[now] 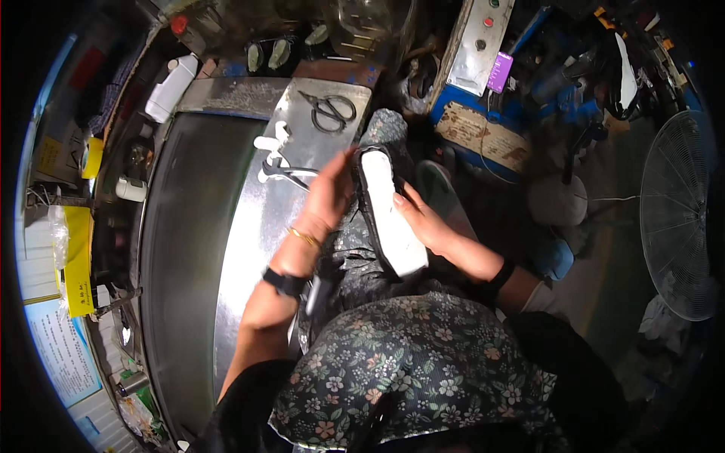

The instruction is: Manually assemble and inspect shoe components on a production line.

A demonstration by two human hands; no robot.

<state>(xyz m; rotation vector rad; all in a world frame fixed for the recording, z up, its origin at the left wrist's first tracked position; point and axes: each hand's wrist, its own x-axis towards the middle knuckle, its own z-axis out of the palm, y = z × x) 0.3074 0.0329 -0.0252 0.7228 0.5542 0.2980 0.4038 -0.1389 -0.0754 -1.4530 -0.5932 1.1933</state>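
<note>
A dark shoe (365,198) lies bottom up over my lap, its long white underside (391,219) facing me. My right hand (423,225) grips its right side, with the thumb on the white surface. Against the far left edge of the shoe is my left hand (330,189); its fingers are blurred and partly hidden, so their grip is unclear. Left of that hand, a grey-handled tool (291,172) lies on the metal bench top (245,249). Black scissors (329,113) rest farther away on the same bench, past some small white pieces (272,140).
A dark belt-like surface (196,241) runs along the bench's left side. A white bottle (172,87) stands at the far left. Beyond my right hand are a blue machine (483,140) with a button panel (479,45) and a caged fan (680,215). Floral fabric (408,362) covers my lap.
</note>
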